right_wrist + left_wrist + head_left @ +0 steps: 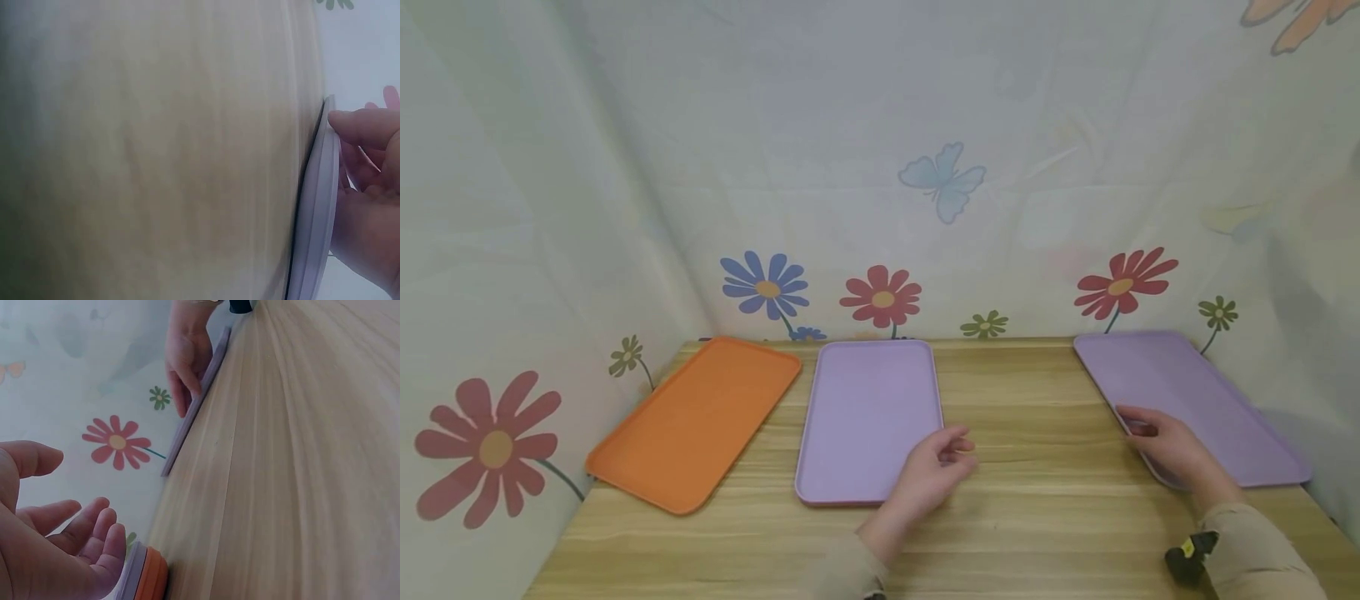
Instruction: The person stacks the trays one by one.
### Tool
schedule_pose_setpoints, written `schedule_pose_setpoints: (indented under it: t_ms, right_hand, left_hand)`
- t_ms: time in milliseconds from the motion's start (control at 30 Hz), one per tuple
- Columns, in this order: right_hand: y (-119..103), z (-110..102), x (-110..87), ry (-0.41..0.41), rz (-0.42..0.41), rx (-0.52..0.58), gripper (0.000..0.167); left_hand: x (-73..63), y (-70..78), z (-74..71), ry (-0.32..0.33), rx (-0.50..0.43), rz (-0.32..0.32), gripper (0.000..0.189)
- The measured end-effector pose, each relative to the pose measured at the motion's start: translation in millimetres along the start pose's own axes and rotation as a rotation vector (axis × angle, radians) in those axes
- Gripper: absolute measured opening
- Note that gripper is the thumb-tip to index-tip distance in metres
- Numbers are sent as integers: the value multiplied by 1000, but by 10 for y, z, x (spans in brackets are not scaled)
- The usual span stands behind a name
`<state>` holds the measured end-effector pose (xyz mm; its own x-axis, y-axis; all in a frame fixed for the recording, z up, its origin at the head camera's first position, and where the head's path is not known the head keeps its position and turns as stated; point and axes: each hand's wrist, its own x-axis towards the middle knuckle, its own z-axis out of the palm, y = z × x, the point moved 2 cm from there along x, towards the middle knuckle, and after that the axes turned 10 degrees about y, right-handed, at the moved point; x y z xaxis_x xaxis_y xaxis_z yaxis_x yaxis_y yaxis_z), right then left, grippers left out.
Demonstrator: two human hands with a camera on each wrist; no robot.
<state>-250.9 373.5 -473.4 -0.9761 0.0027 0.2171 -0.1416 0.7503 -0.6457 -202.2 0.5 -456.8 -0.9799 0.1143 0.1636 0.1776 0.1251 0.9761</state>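
Right hand point(1172, 450) pinches near-left rim of right purple tray point(1210, 400) at table's point(1000, 517) right edge. Left hand point(932, 475) hovers loose, empty, beside middle tray point(865, 408). Advice: keep thumb over rim, lift level, avoid dragging.

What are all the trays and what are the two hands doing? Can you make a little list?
table: wooden table
left tray: orange tray
middle tray: pink tray
right tray: purple tray
left hand: left hand hovers with loosely curled fingers by the pink tray's near right corner, holding nothing
right hand: right hand grips the purple tray's near left edge
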Motion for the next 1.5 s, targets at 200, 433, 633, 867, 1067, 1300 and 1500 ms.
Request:
schedule_pose_setpoints:
  t_ms: [200, 433, 633, 867, 1067, 1300, 1500]
  right_hand:
    - [-60, 44, -21, -28, 6, 35, 48]
    - [-181, 156, -60, -56, -36, 119, 46]
    - [-247, 245, -64, -92, -25, 166, 48]
    - [-316, 334, -83, -118, -75, 222, 49]
    - [-376, 388, -85, -134, -109, 259, 49]
    - [-412, 415, -78, -154, -116, 271, 47]
    - [-415, 342, -58, -189, -53, 229, 49]
  left_hand:
    - [17, -9, 92, -9, -22, -20, 48]
    - [39, 6, 198, -21, -41, -13, 47]
    - [57, 17, 298, -24, -41, -23, 47]
    - [62, 31, 390, -42, -35, -32, 49]
    - [50, 40, 463, -50, -32, -45, 50]
    - [45, 15, 579, -61, 21, -26, 49]
    - [28, 27, 706, -47, 55, -42, 48]
